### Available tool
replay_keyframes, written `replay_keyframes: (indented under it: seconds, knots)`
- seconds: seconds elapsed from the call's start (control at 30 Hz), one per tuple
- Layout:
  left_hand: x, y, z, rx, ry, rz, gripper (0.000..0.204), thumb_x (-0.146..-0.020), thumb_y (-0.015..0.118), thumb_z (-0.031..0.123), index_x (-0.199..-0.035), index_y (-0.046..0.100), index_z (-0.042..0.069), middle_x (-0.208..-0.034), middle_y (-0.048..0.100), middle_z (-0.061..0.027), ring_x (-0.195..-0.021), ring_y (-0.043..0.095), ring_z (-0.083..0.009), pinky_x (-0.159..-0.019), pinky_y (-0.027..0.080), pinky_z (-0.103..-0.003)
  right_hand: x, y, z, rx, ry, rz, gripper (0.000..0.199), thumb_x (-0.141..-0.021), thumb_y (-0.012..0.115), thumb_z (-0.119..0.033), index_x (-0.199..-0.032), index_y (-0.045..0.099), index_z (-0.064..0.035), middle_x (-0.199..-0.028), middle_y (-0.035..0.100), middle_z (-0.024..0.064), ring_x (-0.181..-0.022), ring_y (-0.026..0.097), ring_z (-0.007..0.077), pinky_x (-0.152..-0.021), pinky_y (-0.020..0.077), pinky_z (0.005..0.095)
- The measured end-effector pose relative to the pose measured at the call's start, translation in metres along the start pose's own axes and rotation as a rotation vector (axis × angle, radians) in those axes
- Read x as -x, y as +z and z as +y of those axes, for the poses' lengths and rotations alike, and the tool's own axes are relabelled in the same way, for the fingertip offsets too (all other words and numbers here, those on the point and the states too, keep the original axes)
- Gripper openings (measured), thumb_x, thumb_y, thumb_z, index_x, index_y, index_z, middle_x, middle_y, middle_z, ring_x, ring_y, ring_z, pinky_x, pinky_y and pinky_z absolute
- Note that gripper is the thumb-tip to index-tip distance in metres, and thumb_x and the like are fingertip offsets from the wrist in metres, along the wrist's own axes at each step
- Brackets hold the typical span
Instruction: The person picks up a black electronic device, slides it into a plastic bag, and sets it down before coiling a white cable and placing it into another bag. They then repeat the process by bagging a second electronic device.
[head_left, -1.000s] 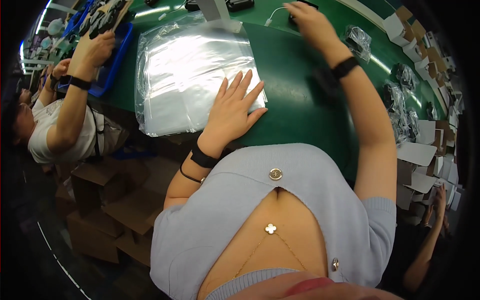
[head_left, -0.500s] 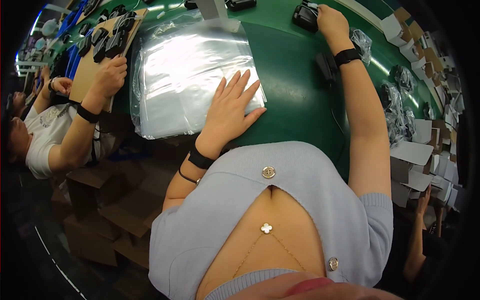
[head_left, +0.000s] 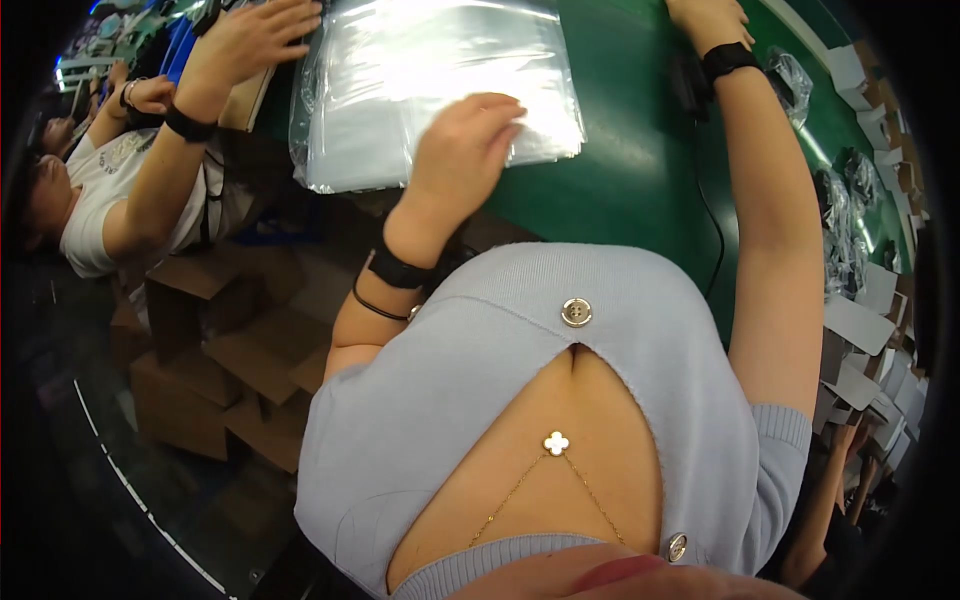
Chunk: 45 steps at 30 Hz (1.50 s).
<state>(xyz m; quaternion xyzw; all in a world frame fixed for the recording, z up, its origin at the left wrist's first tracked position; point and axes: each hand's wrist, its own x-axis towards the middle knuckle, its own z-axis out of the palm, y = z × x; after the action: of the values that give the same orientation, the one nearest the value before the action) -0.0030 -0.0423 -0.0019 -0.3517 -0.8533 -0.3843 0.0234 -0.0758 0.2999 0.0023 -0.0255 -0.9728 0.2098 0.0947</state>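
Fingers of left hand (head_left: pixel 458 155) curl over the near edge of a stack of clear plastic bags (head_left: pixel 365 130), grip unclear, right hand (head_left: pixel 708 22) cropped at top, grip can't tell, no bag looks separated yet, green desk (head_left: pixel 625 190) underneath, black cable (head_left: pixel 718 225) right, cardboard boxes (head_left: pixel 185 400) lower left, co-worker (head_left: pixel 120 205) left.

Place: packing workshop, likely (dim edges) | green workbench (head_left: pixel 640 180) | clear plastic sheets (head_left: pixel 410 85) | co-worker (head_left: pixel 120 200) alongside | cardboard boxes (head_left: pixel 180 400)

Right hand (head_left: pixel 712 22) partly beyond view
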Motion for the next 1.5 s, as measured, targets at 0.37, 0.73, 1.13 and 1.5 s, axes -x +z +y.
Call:
replay_keyframes:
  seconds: [0.37,0.73,1.13,1.5]
  knots:
    - [-0.011,0.015,-0.002,-0.290,-0.003,-0.172,0.016,-0.077,0.068,0.020,-0.076,0.065,0.005,-0.074,0.060,-0.0100,-0.077,0.058,-0.0300,-0.069,0.048,-0.037,-0.004,0.006,0.000,0.236,0.649,0.146,0.064,-0.076,0.061,-0.046,-0.118,0.048,0.0002,-0.110,0.056,0.0280,-0.097,0.059,0.0395,-0.086,0.0483,0.0441]
    - [-0.027,0.020,0.008,-0.164,-0.069,-0.410,0.018,-0.083,0.061,0.018,-0.080,0.063,0.001,-0.077,0.062,-0.0141,-0.074,0.059,-0.0313,-0.068,0.047,-0.037,0.010,0.013,0.139,-0.967,0.443,0.039,0.037,-0.082,0.059,-0.034,-0.103,0.059,-0.0032,-0.095,0.061,0.0167,-0.086,0.062,0.0302,-0.076,0.0527,0.0412]
    - [-0.048,0.073,-0.002,0.341,-0.396,-0.407,0.017,-0.083,0.060,0.014,-0.081,0.063,-0.003,-0.063,0.063,-0.0087,-0.054,0.060,-0.0135,-0.053,0.048,-0.028,0.149,0.016,-0.061,-2.142,0.206,-0.169,0.052,-0.086,0.053,-0.040,-0.122,0.051,-0.0018,-0.113,0.058,0.0191,-0.100,0.059,0.0326,-0.089,0.0468,0.0453]
    - [-0.056,0.057,-0.026,0.893,-0.605,-0.072,0.016,-0.087,0.056,0.013,-0.093,0.058,-0.001,-0.075,0.063,-0.0054,-0.064,0.058,-0.0113,-0.059,0.047,-0.025,0.156,0.085,-0.055,-1.785,0.093,-0.217,0.061,-0.087,0.053,-0.033,-0.136,0.036,-0.0002,-0.125,0.050,0.0184,-0.114,0.052,0.0292,-0.103,0.0346,0.0389]
